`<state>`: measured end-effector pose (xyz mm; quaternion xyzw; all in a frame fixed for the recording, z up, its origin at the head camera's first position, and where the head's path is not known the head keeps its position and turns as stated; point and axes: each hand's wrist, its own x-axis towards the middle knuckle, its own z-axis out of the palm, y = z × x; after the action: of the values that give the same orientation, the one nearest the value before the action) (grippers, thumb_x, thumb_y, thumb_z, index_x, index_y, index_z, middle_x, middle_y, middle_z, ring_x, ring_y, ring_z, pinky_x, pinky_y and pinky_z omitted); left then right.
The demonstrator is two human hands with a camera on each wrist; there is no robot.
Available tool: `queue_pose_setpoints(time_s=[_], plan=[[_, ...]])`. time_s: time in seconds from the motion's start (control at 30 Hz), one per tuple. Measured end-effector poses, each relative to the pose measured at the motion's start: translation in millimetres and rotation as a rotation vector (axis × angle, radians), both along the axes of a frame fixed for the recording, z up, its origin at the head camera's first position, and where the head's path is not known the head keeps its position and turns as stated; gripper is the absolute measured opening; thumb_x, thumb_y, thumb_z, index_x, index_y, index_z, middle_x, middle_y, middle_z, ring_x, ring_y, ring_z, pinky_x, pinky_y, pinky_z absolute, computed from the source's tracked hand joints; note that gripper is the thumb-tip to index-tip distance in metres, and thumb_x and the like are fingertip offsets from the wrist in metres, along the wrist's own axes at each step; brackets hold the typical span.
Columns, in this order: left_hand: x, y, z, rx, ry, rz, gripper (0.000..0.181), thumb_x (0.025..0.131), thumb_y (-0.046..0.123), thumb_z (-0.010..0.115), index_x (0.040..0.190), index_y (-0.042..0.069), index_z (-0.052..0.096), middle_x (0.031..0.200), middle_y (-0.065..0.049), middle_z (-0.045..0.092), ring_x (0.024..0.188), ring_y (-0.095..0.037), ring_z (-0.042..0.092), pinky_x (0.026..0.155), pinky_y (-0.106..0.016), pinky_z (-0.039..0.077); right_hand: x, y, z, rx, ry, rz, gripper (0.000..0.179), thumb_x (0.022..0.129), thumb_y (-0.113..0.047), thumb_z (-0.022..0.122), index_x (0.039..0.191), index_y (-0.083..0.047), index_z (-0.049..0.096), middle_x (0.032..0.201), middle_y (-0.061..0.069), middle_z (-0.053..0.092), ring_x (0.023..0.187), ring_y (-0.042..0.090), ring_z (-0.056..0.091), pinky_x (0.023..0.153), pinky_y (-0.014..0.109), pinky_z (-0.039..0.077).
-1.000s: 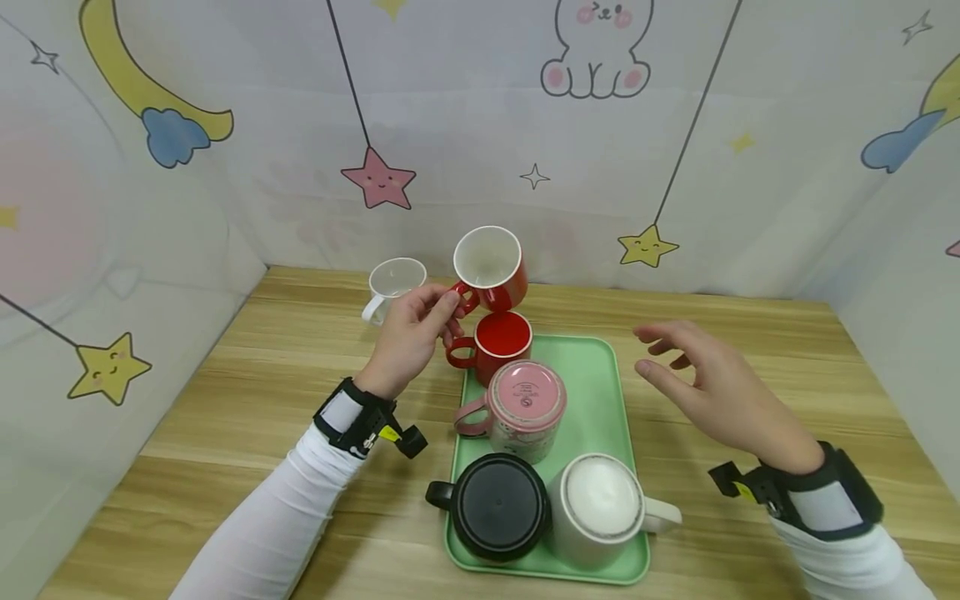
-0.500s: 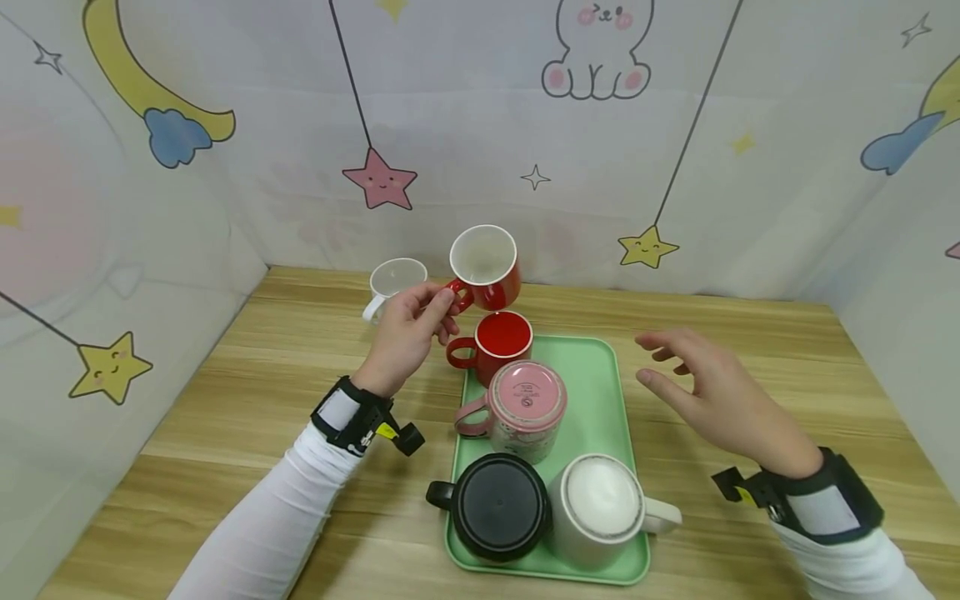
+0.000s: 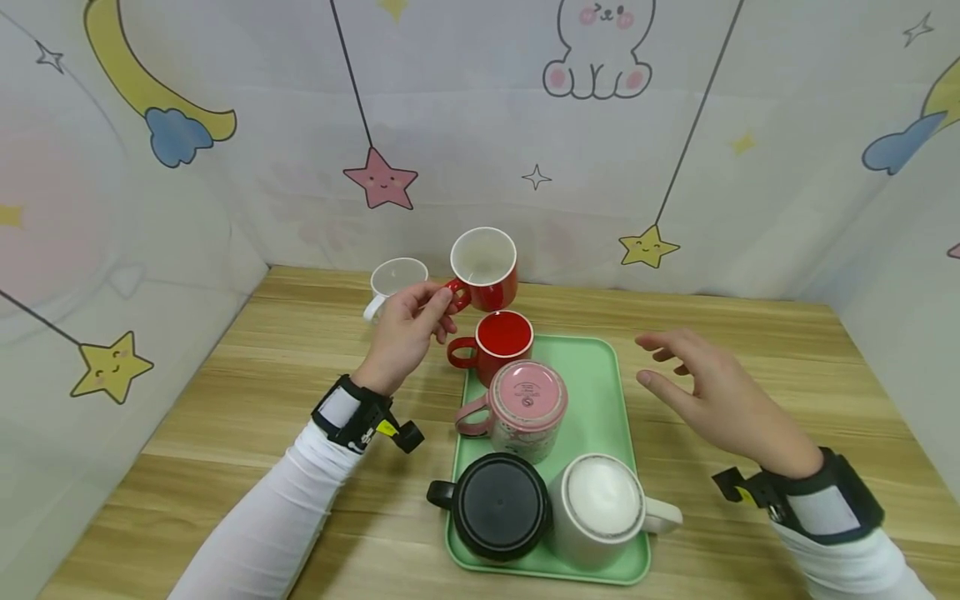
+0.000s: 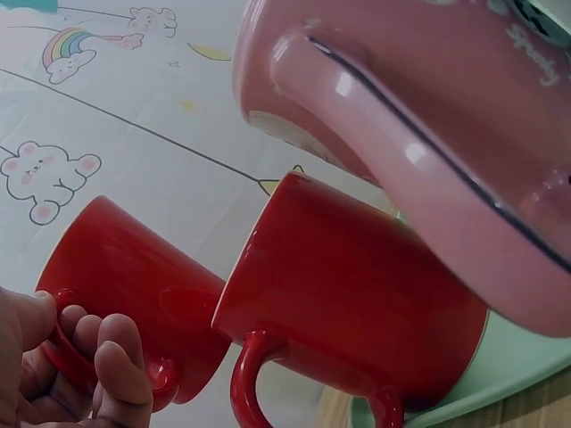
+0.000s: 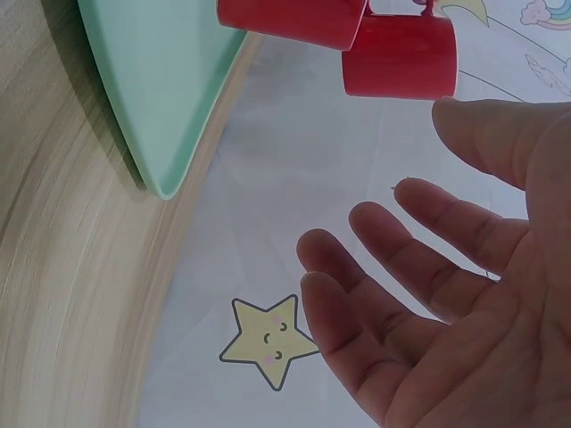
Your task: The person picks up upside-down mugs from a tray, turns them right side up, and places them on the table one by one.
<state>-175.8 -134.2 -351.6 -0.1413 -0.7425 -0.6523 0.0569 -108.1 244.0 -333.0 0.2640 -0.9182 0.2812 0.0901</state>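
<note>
By its handle, my left hand point(image 3: 405, 333) pinches a red mug point(image 3: 491, 287) with a white inside, mouth upward, at the tray's far end. Just nearer, another red mug point(image 3: 504, 342) stands on the green tray point(image 3: 592, 383); the left wrist view shows the held mug point(image 4: 134, 285) close against it, though I cannot tell whether they touch. My right hand point(image 3: 712, 392) hovers right of the tray, fingers loosely bent, holding nothing. In the right wrist view its fingers point(image 5: 428, 259) spread apart below the red mugs.
An upside-down pink mug point(image 3: 527, 400), an upside-down black mug point(image 3: 500, 508) and an upside-down white mug point(image 3: 600, 508) share the tray. A white cup point(image 3: 397, 275) stands behind my left hand. A printed curtain point(image 3: 480, 125) bounds the wooden table point(image 3: 225, 400).
The held red mug has shifted slightly left with my left hand. My right hand has barely moved, and the mugs on the tray stay in place.
</note>
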Motion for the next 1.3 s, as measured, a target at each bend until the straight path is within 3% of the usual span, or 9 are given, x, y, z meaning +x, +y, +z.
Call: queue_pose_setpoints(time_s=[0.23,0.6,0.93,1.3], plan=[[-3.0,-1.0,-3.2,-0.001,0.013,0.005,0.036,0.103,0.028,0.055,0.112,-0.007,0.061,0.095,-0.015,0.061,0.076,-0.026,0.061,0.064,-0.027,0.053,-0.3,1.1,1.0,-0.003,-0.003,-0.007,0.042,0.099,-0.028,0.063,0.135,-0.007,0.056,0.130,0.005,0.060,0.112,0.023,0.059,0.086,0.044,0.051],[-6.4,-4.6,-11.9,-0.012,-0.040,0.071,0.037,0.103,0.027,0.055,0.115,-0.007,0.060,0.094,-0.014,0.061,0.075,-0.027,0.061,0.063,-0.026,0.053,-0.4,2.9,1.4,0.001,-0.017,-0.017,0.042,0.099,-0.029,0.062,0.135,-0.008,0.057,0.130,0.003,0.059,0.111,0.023,0.059,0.086,0.045,0.051],[-12.2,-8.1,-22.1,0.013,-0.095,0.111,0.036,0.104,0.022,0.054,0.116,-0.011,0.059,0.105,-0.031,0.059,0.072,-0.020,0.061,0.063,-0.025,0.053,2.6,7.3,-1.8,0.012,-0.040,-0.031,0.044,0.099,-0.029,0.062,0.137,-0.007,0.055,0.131,0.007,0.059,0.112,0.026,0.058,0.087,0.049,0.050],[-16.1,-9.7,-32.1,0.028,-0.113,0.138,0.031,0.103,0.017,0.055,0.109,-0.013,0.060,0.099,-0.029,0.059,0.070,-0.018,0.062,0.062,-0.025,0.054,2.7,10.9,-6.0,0.018,-0.021,-0.029,0.044,0.098,-0.027,0.064,0.137,-0.008,0.055,0.129,0.003,0.059,0.113,0.023,0.058,0.087,0.047,0.050]])
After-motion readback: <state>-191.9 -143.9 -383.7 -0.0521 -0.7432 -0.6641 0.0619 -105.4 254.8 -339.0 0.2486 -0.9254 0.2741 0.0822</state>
